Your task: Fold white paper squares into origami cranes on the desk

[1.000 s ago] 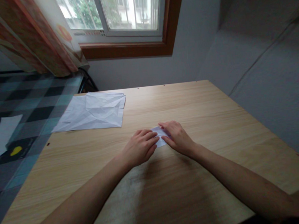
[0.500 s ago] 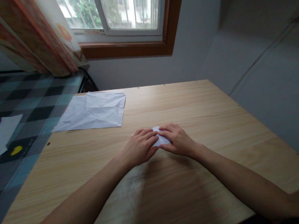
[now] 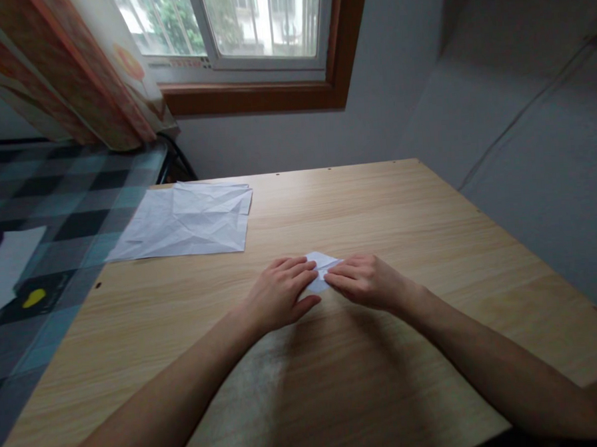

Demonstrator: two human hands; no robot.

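Observation:
A small folded white paper [image 3: 322, 263] lies on the wooden table [image 3: 402, 211], near its middle. My left hand [image 3: 279, 292] rests on the paper's left part with its fingers lying flat on it. My right hand [image 3: 369, 283] comes in from the right, fingers stretched out and pressing down on the paper's right edge. The fingertips of both hands almost meet over the paper, and most of it is hidden under them.
Several creased white sheets [image 3: 183, 219] lie stacked at the table's far left corner. A bed with a checked cover [image 3: 52, 216] stands to the left, a curtain [image 3: 70, 75] and window [image 3: 263, 25] behind. Grey walls close the back and right.
My right hand has slid to the right and turned, so more of the paper's far tip shows. My left hand has hardly moved.

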